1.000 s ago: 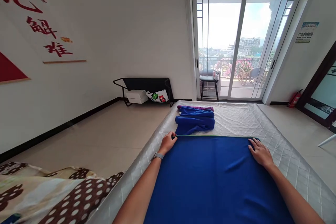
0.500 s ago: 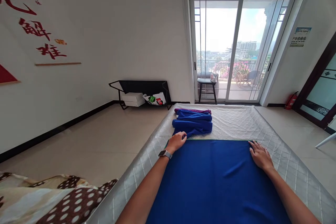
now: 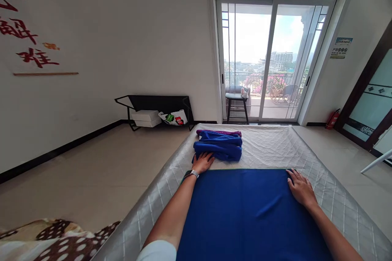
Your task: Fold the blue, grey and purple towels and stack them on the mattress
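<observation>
Blue cloth [image 3: 239, 212] spread on quilted mattress [image 3: 266, 147], lower centre of frame. Left hand [image 3: 203, 163], near centre: grip apart, fingers spread at near edge of folded blue bundle [image 3: 219, 147]. Right hand [image 3: 301, 189], right of centre: grip apart, resting on cloth's far right corner.

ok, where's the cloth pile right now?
Head view: the pile lies toward the mattress's far left, just beyond the flat blue cloth, by the left hand.
</observation>
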`<state>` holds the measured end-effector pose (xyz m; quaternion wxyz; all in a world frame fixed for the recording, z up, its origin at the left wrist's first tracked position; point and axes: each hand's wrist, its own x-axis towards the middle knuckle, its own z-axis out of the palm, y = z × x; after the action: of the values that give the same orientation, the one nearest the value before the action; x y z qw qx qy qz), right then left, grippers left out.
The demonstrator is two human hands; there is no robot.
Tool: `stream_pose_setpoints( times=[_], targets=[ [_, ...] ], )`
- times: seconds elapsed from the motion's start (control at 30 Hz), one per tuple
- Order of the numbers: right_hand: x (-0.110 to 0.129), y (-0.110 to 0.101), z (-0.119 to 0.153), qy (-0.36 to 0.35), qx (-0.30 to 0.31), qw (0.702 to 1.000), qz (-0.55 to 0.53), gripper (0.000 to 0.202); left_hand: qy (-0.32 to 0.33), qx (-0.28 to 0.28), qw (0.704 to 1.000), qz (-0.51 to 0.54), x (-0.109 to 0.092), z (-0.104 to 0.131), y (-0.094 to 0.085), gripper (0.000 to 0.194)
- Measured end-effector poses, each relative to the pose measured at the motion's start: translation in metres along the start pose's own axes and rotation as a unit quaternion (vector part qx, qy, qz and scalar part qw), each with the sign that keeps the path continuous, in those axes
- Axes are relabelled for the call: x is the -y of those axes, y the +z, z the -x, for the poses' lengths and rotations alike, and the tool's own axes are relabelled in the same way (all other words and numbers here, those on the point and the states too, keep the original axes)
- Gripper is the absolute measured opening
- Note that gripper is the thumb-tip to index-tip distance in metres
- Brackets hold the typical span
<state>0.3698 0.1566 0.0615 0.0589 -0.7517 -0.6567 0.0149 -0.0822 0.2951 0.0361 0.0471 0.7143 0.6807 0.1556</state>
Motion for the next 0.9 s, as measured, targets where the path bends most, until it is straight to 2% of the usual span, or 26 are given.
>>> stream_pose_setpoints(
  times=[0.1,0.17,0.33,0.43,0.5,0.67,0.9],
  targets=[
    [0.001,-0.002,0.001,0.004,0.011,1.000,0.001,0.056,0.011,-0.028,1.000,-0.002,-0.001,0.002,-0.004,0.040],
    [0.002,-0.002,0.001,0.003,0.014,1.000,0.002,0.056,0.008,-0.053,0.999,-0.004,0.000,0.013,-0.008,0.041],
    [-0.001,0.002,-0.002,0.001,0.027,1.000,0.008,0.057,0.023,-0.076,0.997,-0.003,0.017,0.076,-0.013,0.039],
    [-0.004,0.006,-0.004,-0.003,0.035,0.999,0.016,0.056,0.042,-0.049,0.998,-0.010,0.033,0.114,-0.012,0.043],
    [-0.005,0.007,-0.006,-0.005,0.043,0.999,0.019,0.057,0.035,-0.022,0.999,-0.026,0.038,0.128,-0.011,0.051],
    [-0.006,0.007,-0.010,-0.003,0.058,0.998,0.022,0.059,-0.014,0.015,0.998,-0.058,0.032,0.125,-0.014,0.058],
    [-0.003,0.002,-0.009,0.015,0.063,0.997,0.030,0.059,0.000,0.013,0.998,-0.055,0.035,0.116,-0.020,0.054]
  ],
)
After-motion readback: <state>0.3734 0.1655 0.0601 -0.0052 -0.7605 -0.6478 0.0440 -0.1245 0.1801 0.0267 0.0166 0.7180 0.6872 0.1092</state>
